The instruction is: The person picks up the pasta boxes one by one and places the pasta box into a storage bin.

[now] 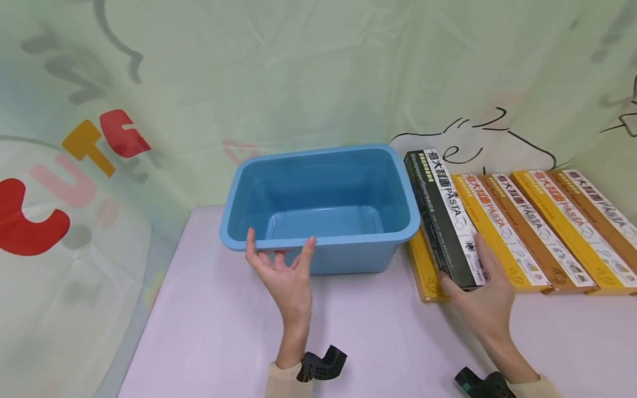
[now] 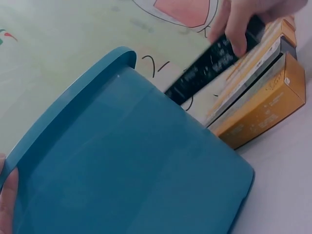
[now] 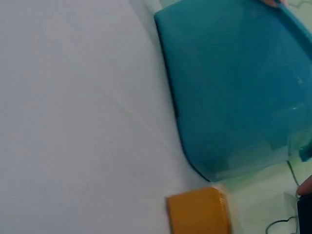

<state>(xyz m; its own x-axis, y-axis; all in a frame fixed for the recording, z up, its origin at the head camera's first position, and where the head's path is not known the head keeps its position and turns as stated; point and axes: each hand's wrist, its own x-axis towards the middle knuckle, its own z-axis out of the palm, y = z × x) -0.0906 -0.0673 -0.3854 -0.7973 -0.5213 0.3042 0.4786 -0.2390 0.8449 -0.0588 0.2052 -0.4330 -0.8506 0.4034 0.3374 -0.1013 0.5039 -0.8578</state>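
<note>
A blue plastic tub (image 1: 343,257) stands on the table, and no objects show on its inner floor. My left hand (image 1: 283,282) grips the tub's near rim, thumb and a finger on the edge. My right hand (image 1: 485,301) holds a black pasta box (image 1: 443,221) by its near end, thumb on one side and fingers on the other. This box is raised and tilted just right of the tub, also seen as a dark box (image 2: 204,68) in the left wrist view. Partly beneath it lies a yellow pasta box (image 1: 425,271).
More yellow and brown pasta boxes (image 1: 532,226) lie side by side on the right of the pale table (image 1: 199,331). A printed green curtain (image 1: 298,72) hangs behind the tub. An orange box end (image 3: 197,212) shows low in the right wrist view.
</note>
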